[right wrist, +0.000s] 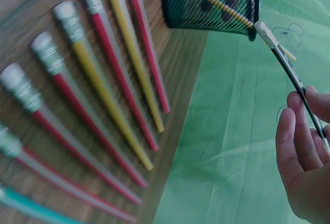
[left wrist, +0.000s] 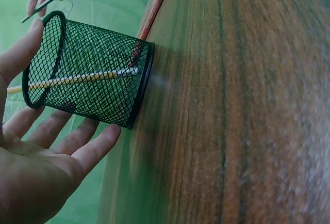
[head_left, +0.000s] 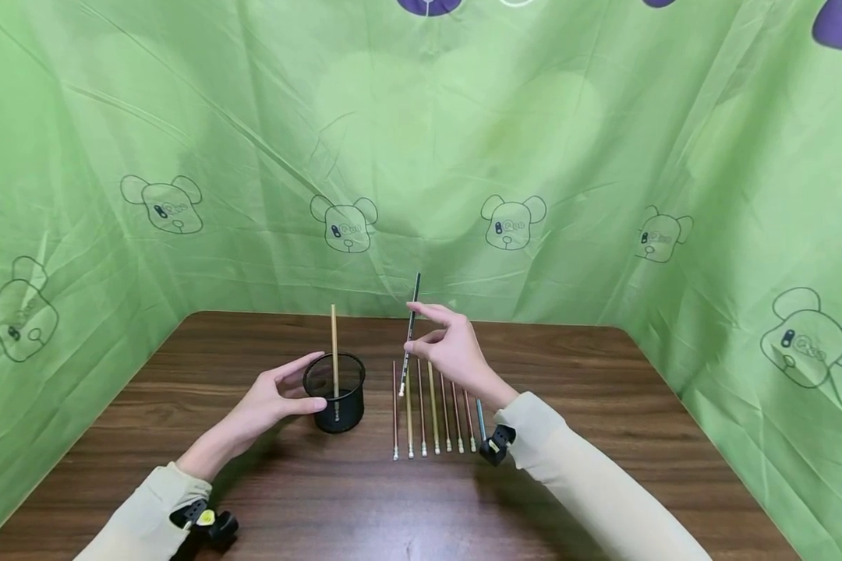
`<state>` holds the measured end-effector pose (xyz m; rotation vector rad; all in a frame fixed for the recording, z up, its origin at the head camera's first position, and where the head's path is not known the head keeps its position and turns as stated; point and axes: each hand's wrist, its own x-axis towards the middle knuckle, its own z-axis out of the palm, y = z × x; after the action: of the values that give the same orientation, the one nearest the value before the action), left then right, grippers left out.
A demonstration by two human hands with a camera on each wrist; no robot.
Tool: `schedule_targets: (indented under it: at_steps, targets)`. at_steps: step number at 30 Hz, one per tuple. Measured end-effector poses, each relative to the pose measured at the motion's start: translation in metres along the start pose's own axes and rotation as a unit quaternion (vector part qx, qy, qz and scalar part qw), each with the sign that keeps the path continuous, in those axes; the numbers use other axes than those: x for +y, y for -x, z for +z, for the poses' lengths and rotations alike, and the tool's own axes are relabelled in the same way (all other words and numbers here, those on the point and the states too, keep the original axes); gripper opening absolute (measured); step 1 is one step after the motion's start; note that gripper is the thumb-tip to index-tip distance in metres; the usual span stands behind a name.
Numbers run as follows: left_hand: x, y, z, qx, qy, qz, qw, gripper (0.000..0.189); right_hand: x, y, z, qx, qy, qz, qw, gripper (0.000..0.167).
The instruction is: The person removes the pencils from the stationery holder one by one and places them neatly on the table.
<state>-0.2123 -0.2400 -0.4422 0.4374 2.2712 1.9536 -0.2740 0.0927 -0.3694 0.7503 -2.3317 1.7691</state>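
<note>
My left hand (head_left: 272, 397) grips a black mesh pencil cup (head_left: 341, 417), the thumb at its rim and the fingers along the opposite side. One yellow pencil (head_left: 334, 343) leans inside the cup, its eraser end at the bottom, as the left wrist view shows. Above the table, my right hand (head_left: 456, 347) pinches a black pencil (head_left: 412, 319) between thumb and fingers. That pencil tilts, with its white eraser (right wrist: 261, 27) end pointing down; in the head view it is to the right of the cup and apart from it.
A row of several red and yellow pencils (head_left: 423, 413) lies on the brown wooden table (head_left: 295, 499), erasers toward me. A blue pencil (head_left: 480, 417) is at the row's right end, partly behind the right wrist. Green cloth (head_left: 421, 140) surrounds the table's back and sides.
</note>
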Motion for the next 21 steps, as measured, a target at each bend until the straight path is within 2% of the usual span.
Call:
schedule_targets:
  at_steps: [8,18,21]
  targets:
    - [0.002,0.0,0.0,0.003,-0.004,-0.011,0.9999,0.084,0.012,0.014,-0.019,-0.009,0.03,0.032,0.999,0.065]
    - [0.005,0.0,0.001,-0.001,-0.002,0.006,1.0,0.083,0.028,0.027,-0.039,-0.019,0.049,0.069,0.9963,0.067]
    - [0.005,0.0,0.001,-0.001,0.0,0.002,1.0,0.082,0.031,0.031,-0.044,-0.019,0.05,0.077,0.9956,0.067]
